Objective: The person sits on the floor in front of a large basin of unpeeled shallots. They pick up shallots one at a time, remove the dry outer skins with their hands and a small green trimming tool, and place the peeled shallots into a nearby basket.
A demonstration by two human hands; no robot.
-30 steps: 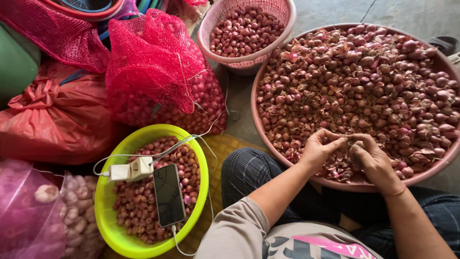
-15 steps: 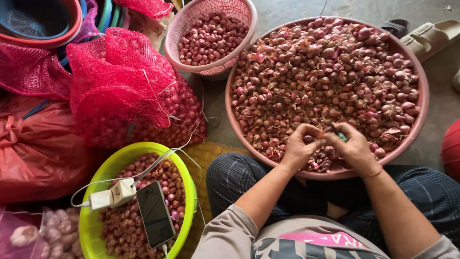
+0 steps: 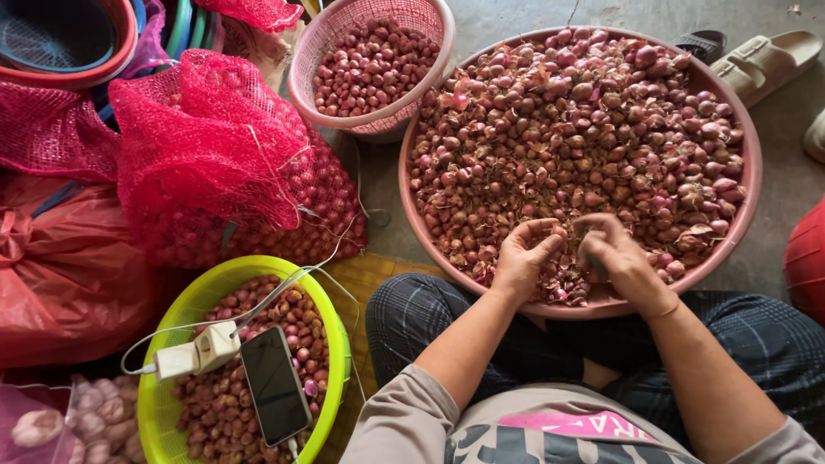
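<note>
Head view, both hands' grip (image 3: 526,256) (image 3: 614,258) still pinching shallots (image 3: 559,230), basin (image 3: 412,215) unmoved.

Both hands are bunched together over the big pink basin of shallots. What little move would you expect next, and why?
Probably the left hand peels the shallot pinched at its fingertips, while the right hand helps with what looks like a small tool, too hidden to be sure. Both hands meet over the big pink basin, where loose skins lie among unpeeled bulbs. The cleaned one would likely go to the pink basket after.
</note>
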